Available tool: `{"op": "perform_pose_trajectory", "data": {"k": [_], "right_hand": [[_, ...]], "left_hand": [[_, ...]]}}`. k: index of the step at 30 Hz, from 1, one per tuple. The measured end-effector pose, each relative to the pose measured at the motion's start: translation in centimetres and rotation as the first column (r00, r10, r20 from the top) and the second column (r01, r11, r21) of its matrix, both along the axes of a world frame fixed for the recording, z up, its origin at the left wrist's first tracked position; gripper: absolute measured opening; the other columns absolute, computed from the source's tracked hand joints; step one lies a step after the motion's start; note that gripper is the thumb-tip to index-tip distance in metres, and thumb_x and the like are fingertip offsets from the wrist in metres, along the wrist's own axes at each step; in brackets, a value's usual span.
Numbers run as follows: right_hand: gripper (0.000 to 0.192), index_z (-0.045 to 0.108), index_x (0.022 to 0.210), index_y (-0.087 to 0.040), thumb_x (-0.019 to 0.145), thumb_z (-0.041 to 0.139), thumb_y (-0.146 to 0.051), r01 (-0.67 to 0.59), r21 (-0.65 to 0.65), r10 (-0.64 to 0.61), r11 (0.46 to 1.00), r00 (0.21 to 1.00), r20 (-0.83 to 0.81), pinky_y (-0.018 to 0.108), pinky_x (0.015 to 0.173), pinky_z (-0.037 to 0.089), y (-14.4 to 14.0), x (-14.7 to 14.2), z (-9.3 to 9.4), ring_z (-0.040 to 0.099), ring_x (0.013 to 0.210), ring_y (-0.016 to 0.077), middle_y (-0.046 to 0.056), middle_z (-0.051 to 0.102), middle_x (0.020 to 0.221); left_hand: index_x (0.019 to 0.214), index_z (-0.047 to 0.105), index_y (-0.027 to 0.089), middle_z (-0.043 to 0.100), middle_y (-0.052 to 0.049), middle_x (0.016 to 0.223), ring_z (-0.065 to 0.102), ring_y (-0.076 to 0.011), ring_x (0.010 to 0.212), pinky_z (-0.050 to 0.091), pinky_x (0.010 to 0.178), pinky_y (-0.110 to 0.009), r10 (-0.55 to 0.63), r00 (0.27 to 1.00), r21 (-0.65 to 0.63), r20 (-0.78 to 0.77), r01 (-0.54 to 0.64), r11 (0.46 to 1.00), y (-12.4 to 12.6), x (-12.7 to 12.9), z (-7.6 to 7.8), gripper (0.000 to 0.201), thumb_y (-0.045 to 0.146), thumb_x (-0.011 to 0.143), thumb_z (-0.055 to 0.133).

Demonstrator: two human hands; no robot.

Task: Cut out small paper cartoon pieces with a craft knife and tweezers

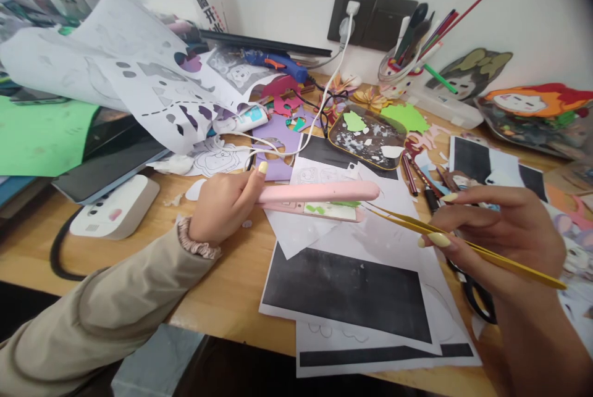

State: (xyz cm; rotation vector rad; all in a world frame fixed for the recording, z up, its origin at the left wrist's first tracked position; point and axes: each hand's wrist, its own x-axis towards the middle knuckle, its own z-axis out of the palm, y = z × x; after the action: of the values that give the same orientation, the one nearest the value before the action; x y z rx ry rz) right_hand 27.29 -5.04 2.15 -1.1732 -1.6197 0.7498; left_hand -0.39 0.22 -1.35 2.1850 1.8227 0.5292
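Note:
My left hand (227, 205) is closed around the near end of a pink hair straightener (319, 192), which points to the right. A narrow gap shows between its arms. Small light-green pieces (315, 208) lie on its lower plate, and a sliver of green shows near the tip. In my right hand (500, 236) I pinch yellow tweezers (417, 224), whose points are at the straightener's right end. Whether the points grip the green piece there, I cannot tell. Beneath the straightener lie white papers (370, 236) and a sheet with a black rectangle (347, 292).
A dark tray (365, 144) holds scraps behind the straightener. A white cable (324, 107) runs to the wall socket (352, 14). A blue glue gun (278, 65), a pen cup (398, 70), a white device (115, 208) and large cut papers (139, 76) crowd the wooden desk.

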Motion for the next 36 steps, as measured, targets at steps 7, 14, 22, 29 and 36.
{"op": "perform_pose_trajectory", "data": {"k": [7,14,22,29,36], "right_hand": [[0.045,0.051,0.086,-0.025,0.049,0.065,-0.005,0.029,-0.086,-0.030,0.996,0.999,-0.016,0.027,0.045,0.040,0.0,0.3,-0.1,0.055,0.047,0.0150,-0.001,0.060,0.058],[0.037,0.048,0.091,-0.026,0.060,0.062,-0.011,0.027,-0.183,-0.023,0.983,0.999,0.023,0.024,0.042,0.040,0.1,0.0,-0.6,0.058,0.052,0.0155,-0.002,0.060,0.060],[0.030,0.048,0.088,-0.026,0.062,0.062,-0.018,0.138,-0.187,-0.156,0.973,0.984,-0.083,0.022,0.039,0.038,0.1,-0.6,-0.8,0.056,0.045,0.0137,-0.003,0.059,0.056],[0.028,0.046,0.093,-0.024,0.069,0.055,-0.014,0.105,-0.083,-0.118,0.991,0.977,-0.177,0.023,0.041,0.038,0.3,0.0,-1.1,0.052,0.044,0.0115,-0.003,0.059,0.056],[0.028,0.046,0.093,-0.024,0.068,0.058,-0.016,0.167,-0.062,-0.175,0.984,0.970,-0.167,0.021,0.040,0.040,0.4,0.4,-1.5,0.054,0.043,0.0099,-0.003,0.059,0.060]], "left_hand": [[0.048,0.047,0.016,0.046,-0.001,0.044,0.040,-0.0097,0.043,0.027,0.047,-0.023,0.000,1.000,0.009,-0.003,0.000,1.000,0.0,0.0,0.0,0.051,0.039,0.082,0.017],[0.047,0.045,0.017,0.045,-0.001,0.043,0.039,-0.0097,0.043,0.026,0.048,-0.023,-0.036,0.999,0.008,0.030,0.035,0.999,0.1,0.0,0.0,0.051,0.039,0.083,0.017],[0.048,0.047,0.017,0.046,-0.001,0.044,0.040,-0.0100,0.044,0.026,0.048,-0.024,-0.036,0.999,-0.010,0.035,0.037,0.999,0.0,0.0,0.0,0.051,0.041,0.082,0.017],[0.046,0.046,0.016,0.046,-0.001,0.043,0.040,-0.0095,0.043,0.027,0.048,-0.023,-0.039,0.998,-0.004,0.057,0.039,0.999,0.1,0.0,0.0,0.052,0.041,0.082,0.017],[0.048,0.048,0.017,0.046,0.000,0.042,0.041,-0.0104,0.044,0.028,0.049,-0.024,0.008,0.997,-0.052,0.078,-0.004,0.999,0.1,0.1,-0.1,0.054,0.042,0.082,0.014]]}}
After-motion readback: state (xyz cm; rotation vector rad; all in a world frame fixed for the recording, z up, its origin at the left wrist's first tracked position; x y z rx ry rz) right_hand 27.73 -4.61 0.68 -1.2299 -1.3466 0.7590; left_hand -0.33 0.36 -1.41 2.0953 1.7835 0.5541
